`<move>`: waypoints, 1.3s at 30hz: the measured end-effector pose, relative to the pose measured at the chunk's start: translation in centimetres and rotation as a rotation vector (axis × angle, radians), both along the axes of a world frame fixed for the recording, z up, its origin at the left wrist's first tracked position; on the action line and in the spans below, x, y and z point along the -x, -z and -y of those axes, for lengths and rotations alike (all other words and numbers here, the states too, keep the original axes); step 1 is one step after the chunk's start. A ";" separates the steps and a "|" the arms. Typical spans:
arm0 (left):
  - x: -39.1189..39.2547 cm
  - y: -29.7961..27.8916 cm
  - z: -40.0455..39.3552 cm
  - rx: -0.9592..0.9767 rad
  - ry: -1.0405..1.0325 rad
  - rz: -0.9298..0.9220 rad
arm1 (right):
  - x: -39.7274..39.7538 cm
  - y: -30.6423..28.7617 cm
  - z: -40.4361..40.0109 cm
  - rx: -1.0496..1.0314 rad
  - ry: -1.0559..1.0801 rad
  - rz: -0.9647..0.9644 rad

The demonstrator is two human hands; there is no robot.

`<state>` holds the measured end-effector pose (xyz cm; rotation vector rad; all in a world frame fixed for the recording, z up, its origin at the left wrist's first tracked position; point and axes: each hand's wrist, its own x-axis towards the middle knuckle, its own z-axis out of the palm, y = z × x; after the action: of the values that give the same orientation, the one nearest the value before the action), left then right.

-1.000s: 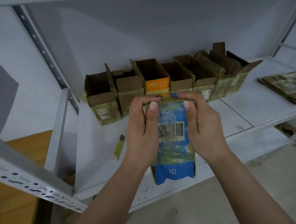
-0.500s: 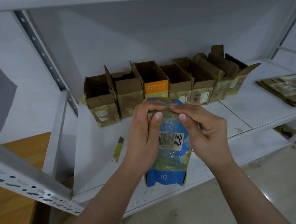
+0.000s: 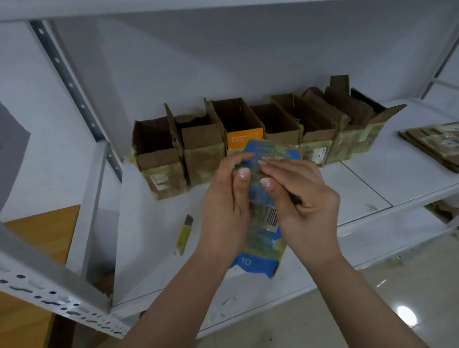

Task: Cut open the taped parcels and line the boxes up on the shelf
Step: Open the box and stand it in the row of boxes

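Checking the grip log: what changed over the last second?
The right hand left the side of the blue taped parcel and moved over its front, fingers now picking at the tape near the top. The left hand still grips the parcel's left edge. The open boxes and yellow cutter on the shelf are unchanged.

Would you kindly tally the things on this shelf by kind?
Opened boxes in the row: 7
Blue taped parcel, held in both hands: 1
Yellow cutter: 1
Stack of flattened cardboard: 1
Total: 10
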<state>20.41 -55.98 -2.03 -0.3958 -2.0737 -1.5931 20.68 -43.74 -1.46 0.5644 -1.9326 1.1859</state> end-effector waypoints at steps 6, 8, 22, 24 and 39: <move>2.7 -1.0 3.6 -0.034 0.072 -0.003 | 0.7 -2.7 -3.5 -0.169 -0.382 0.379; 3.4 -1.5 4.9 -0.038 0.197 0.013 | 1.5 -3.7 -5.8 -0.404 -0.365 0.530; 4.4 0.7 6.2 -0.056 -0.222 0.042 | 2.3 -3.5 -4.2 -0.530 0.255 0.828; 3.3 1.8 4.6 -0.054 -0.123 0.120 | 2.5 -2.6 -2.7 -0.468 0.391 0.804; 2.2 5.8 4.6 -0.141 0.103 0.385 | 3.0 5.2 -1.8 -0.021 0.082 0.621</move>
<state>18.16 -60.55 -7.82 -0.1556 -2.2251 -1.9919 17.63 -41.98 -6.64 0.1199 -2.4542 1.3979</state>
